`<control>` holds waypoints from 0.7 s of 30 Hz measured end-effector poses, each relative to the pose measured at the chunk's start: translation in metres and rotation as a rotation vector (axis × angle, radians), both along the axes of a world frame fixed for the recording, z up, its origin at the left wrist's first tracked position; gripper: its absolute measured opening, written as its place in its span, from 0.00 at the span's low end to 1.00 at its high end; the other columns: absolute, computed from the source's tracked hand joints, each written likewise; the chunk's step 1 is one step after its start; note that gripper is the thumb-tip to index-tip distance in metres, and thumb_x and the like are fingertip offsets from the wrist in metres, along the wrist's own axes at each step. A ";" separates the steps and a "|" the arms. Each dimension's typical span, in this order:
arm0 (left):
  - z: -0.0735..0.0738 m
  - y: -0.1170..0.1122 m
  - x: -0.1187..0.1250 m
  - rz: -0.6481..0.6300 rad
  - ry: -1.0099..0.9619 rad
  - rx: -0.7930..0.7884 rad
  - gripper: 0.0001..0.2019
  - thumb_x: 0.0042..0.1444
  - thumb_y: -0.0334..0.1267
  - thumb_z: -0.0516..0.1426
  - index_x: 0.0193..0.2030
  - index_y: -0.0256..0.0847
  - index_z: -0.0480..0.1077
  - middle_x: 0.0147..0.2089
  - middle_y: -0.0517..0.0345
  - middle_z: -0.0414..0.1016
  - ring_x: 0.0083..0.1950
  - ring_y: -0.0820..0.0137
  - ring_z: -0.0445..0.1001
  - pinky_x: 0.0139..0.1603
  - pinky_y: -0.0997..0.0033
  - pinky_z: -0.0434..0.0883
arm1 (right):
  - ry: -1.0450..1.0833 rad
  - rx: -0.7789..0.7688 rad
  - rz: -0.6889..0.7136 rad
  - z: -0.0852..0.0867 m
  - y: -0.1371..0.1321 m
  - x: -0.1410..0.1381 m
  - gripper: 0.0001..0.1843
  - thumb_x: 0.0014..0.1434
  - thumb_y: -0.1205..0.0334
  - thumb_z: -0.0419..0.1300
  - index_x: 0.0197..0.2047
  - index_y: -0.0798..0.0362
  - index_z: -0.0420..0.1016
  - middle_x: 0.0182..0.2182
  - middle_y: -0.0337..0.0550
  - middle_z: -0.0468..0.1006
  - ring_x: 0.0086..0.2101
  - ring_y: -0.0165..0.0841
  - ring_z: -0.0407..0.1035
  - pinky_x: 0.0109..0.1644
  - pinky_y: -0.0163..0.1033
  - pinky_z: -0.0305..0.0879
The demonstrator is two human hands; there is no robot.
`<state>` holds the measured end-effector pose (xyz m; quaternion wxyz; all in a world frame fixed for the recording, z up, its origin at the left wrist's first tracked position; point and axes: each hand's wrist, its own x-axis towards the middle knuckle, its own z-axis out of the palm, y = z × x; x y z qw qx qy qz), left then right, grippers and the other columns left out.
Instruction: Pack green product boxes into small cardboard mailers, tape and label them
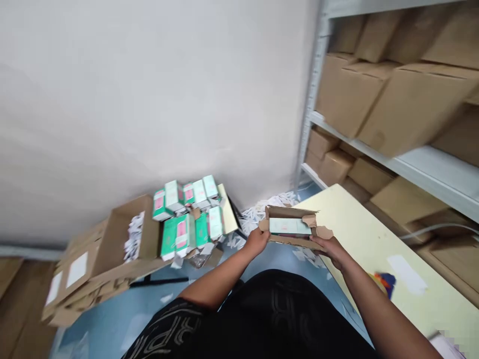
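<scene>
Clock directions are taken in the head view, with the held carton at the centre of the dial.

The carton (286,242), of brown cardboard with its top open, is supported between the two hands, above the floor. The left hand (258,239) is at the 9 o'clock end, fingers curled, gripping that end wall. The right hand (332,249) is at the 4 o'clock corner, fingers closed firmly on the carton's edge beside a torn flap (324,232). One pale green-and-white box (286,226) lies lengthwise inside the carton.

At 9 o'clock, two rows of green, white and pink boxes (179,234) stand beside a bare cream surface (229,212). Farther out at 9 o'clock, a large cardboard box (119,232) contains white paper strips (133,239). Loose paper scraps (256,212) cover the floor (168,289) at 10 o'clock.

A cream counter (359,229) extends from 2 to 4 o'clock. It carries a white sheet (406,273) and, at 4 o'clock, a blue and yellow item (387,283), partly hidden by the right forearm. A metal shelf unit (385,157) at 2 o'clock holds brown cartons (415,104).
</scene>
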<state>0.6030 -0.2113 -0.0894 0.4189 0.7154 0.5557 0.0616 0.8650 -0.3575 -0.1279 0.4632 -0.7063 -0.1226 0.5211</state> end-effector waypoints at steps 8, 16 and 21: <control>0.026 0.009 -0.180 0.307 -0.121 0.097 0.12 0.62 0.40 0.53 0.40 0.39 0.77 0.40 0.51 0.83 0.43 0.60 0.79 0.41 0.68 0.69 | -0.463 0.087 0.370 0.043 0.111 -0.127 0.23 0.45 0.51 0.70 0.43 0.54 0.82 0.45 0.54 0.85 0.45 0.47 0.79 0.43 0.43 0.73; 0.039 0.023 -0.375 0.334 -0.436 0.080 0.22 0.67 0.53 0.52 0.55 0.40 0.75 0.50 0.50 0.82 0.52 0.60 0.78 0.50 0.66 0.73 | -0.655 0.243 0.409 0.075 0.156 -0.310 0.19 0.48 0.49 0.63 0.37 0.56 0.82 0.39 0.53 0.85 0.42 0.45 0.78 0.42 0.41 0.71; 0.031 0.043 -0.488 0.286 -0.613 0.073 0.27 0.67 0.58 0.51 0.57 0.39 0.76 0.52 0.49 0.81 0.51 0.60 0.79 0.48 0.65 0.75 | -0.590 0.202 0.384 0.083 0.168 -0.394 0.19 0.47 0.47 0.63 0.30 0.55 0.81 0.31 0.50 0.83 0.38 0.47 0.78 0.35 0.42 0.71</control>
